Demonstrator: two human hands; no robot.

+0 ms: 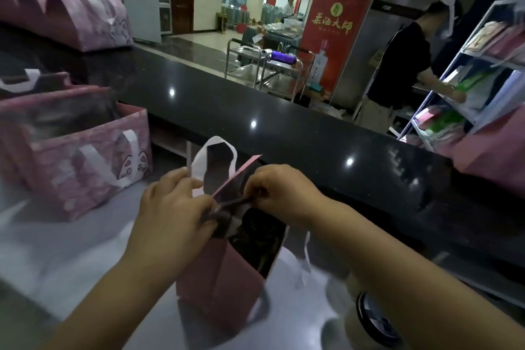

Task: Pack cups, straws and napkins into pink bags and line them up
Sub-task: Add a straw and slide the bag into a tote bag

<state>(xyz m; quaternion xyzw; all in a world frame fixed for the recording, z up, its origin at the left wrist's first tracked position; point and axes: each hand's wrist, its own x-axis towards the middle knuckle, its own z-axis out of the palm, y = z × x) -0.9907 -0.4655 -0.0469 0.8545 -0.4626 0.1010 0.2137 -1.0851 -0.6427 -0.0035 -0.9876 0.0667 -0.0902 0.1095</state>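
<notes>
A pink bag (pixel 218 278) with white handles stands upright on the grey worktop (pixel 71 250) in front of me. Both hands are at its open mouth. My left hand (pixel 173 204) grips the left side of the rim, fingers curled over the edge. My right hand (pixel 278 190) pinches the far rim next to it. Between them a dark, blurred object sits at the opening; I cannot tell what it is. The bag's inside looks dark. One white handle (pixel 213 156) stands up behind my hands.
Open pink bags (pixel 85 167) stand in a row at the left; more pink bags (pixel 71 11) lie on the raised black counter (pixel 284 128). A cup with a dark lid (pixel 372 318) sits at the lower right. A person works at a shelf (pixel 466 88) on the right.
</notes>
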